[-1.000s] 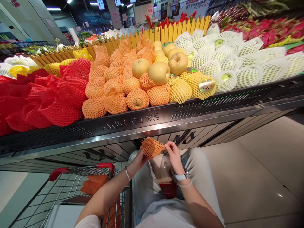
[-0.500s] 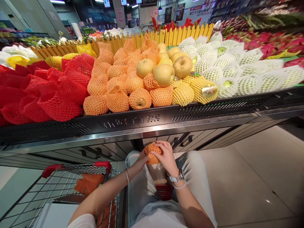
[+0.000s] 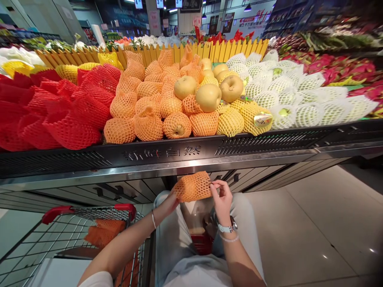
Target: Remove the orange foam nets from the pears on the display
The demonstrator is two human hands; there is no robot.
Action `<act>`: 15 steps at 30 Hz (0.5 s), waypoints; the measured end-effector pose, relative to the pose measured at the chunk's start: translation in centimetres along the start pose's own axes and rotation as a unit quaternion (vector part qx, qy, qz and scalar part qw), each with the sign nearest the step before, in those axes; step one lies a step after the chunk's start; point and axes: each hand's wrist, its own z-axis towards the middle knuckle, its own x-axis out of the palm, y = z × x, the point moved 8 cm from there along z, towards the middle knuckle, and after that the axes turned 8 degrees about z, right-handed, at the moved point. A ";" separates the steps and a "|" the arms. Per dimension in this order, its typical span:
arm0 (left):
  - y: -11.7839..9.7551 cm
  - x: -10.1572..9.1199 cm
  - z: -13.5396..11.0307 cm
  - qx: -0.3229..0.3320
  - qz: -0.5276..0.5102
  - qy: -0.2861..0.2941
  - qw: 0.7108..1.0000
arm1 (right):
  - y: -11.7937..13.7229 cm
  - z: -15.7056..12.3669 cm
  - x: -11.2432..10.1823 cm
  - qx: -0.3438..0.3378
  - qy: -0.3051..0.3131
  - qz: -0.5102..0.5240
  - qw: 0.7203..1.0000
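An orange foam net sleeve [image 3: 193, 186] is stretched sideways between my hands, and it holds no fruit. My left hand [image 3: 168, 203] grips its left end. My right hand [image 3: 222, 199] pinches its right end with the fingertips. Just beyond them, on the display, lie golden pears in orange foam nets [image 3: 177, 125]. Three bare pears [image 3: 207, 97] rest on top of the pile. A wristwatch [image 3: 227, 225] sits on my right wrist and a thin bangle [image 3: 153, 220] on my left.
A shopping cart [image 3: 89, 235] with a red handle and orange nets inside stands below my left arm. The display's black edge [image 3: 161, 152] runs in front of me. Fruit in red, yellow and white nets, dragon fruit [image 3: 350, 67] and a yellow picket fence [image 3: 179, 54] fill the display.
The net was bunched into a small wad between my hands half a second ago and now is pulled out wide. The view has drifted slightly, with the cart shifting left.
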 end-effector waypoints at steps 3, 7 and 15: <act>-0.7 -0.5 0.0 -0.017 -0.017 -0.001 1.000 | 0.6 0.2 -0.7 -0.033 -0.029 0.081 0.996; -2.8 1.1 -0.7 0.015 0.042 0.042 0.998 | 1.4 0.5 1.1 -0.035 0.087 0.141 0.986; -3.3 1.9 -1.3 0.028 0.072 0.039 0.996 | 0.0 -0.6 2.6 -0.014 0.179 0.139 0.974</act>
